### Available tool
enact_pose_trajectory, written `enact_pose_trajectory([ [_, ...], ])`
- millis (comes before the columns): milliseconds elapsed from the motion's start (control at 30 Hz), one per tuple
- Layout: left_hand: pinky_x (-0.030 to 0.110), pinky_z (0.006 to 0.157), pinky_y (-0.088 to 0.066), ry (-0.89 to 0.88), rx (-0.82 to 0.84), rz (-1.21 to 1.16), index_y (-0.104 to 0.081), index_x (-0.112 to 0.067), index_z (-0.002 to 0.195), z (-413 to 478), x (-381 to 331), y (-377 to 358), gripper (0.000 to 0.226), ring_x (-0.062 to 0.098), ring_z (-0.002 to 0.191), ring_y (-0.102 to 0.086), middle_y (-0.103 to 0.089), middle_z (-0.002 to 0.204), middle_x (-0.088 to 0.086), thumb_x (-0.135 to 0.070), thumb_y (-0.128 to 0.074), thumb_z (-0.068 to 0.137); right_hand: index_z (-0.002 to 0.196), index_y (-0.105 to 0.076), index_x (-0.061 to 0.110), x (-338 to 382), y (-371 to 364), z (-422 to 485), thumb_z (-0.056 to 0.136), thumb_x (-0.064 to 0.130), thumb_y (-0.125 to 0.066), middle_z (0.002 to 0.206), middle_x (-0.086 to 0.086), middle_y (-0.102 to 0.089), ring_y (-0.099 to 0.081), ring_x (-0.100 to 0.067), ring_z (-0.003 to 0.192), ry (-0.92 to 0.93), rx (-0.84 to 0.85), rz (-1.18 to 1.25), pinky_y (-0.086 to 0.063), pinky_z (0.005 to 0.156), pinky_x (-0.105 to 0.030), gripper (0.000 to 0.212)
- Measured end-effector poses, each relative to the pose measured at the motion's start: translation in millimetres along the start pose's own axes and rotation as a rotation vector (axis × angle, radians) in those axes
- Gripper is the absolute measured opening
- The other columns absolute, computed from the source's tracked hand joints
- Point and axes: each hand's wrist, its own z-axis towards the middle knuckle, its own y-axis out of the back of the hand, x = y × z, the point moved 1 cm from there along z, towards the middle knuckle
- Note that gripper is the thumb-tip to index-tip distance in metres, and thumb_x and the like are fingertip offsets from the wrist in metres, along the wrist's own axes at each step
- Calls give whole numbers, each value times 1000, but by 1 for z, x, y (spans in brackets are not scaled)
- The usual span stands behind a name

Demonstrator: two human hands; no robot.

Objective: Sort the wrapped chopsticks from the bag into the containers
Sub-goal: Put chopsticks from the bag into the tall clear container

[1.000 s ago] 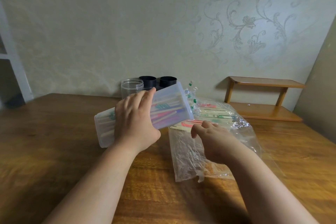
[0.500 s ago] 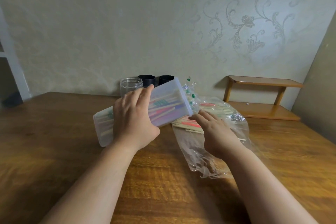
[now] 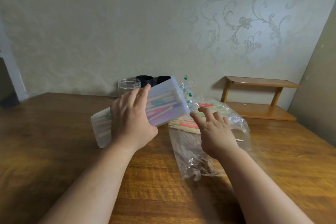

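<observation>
My left hand (image 3: 132, 118) grips a translucent rectangular container (image 3: 163, 102), tilted with its open mouth up and to the right. Several wrapped chopsticks with pink, green and purple wrappers lie inside it. To its right a clear plastic bag (image 3: 196, 156) lies on the wooden table (image 3: 54, 142), with more wrapped chopsticks (image 3: 183, 124) on and in it. My right hand (image 3: 214, 129) hovers over the bag with fingers spread, fingertips near the container's mouth, holding nothing.
A clear round jar (image 3: 129, 85) and two black cups (image 3: 145, 80) stand at the back of the table against the wall. A small two-tier wooden shelf (image 3: 261, 96) stands at the back right. A side wall closes the right edge.
My right hand has moved up from the bag toward the container's mouth and spread its fingers. The container stays tilted in my left hand.
</observation>
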Motion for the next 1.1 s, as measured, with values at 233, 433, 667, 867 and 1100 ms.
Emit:
enact_pose_trajectory([
  [233,47,101,-34,-20,18,-13,-38,-19,146,-1,0,0,102,25,122,-42,-49,135,4,-26,-78,52,139,-40,34,0,8,-1,84,3,-48,123,0,-50,-60,-26,94,-76,15,106,-47,68,-34,63],
  [433,45,101,-33,-15,16,-14,-38,-19,146,0,-1,0,102,24,122,-41,-48,136,3,-26,-78,53,90,-47,24,-1,21,-4,85,28,-52,81,2,-57,-55,-26,75,-110,157,112,-36,55,-29,8],
  [667,46,102,-33,-21,35,-20,-36,-21,147,0,0,-1,102,24,123,-41,-47,136,3,-29,-76,54,77,-53,16,-3,22,-2,94,30,-41,84,-5,-60,-54,-24,76,-176,340,321,-39,61,-31,25],
  [867,46,103,-33,-15,43,-18,-35,-21,147,0,-1,-1,103,24,124,-40,-46,137,3,-27,-79,54,91,-56,13,-3,18,-6,91,16,-42,100,-8,-61,-54,-26,85,-242,427,189,-43,71,-30,14],
  [1100,45,103,-32,-18,40,-19,-36,-20,147,0,-1,-1,102,23,124,-38,-46,137,3,-26,-79,55,69,-46,14,-1,21,-8,86,5,-41,77,-3,-50,-55,-25,82,-337,520,171,-46,73,-31,20],
])
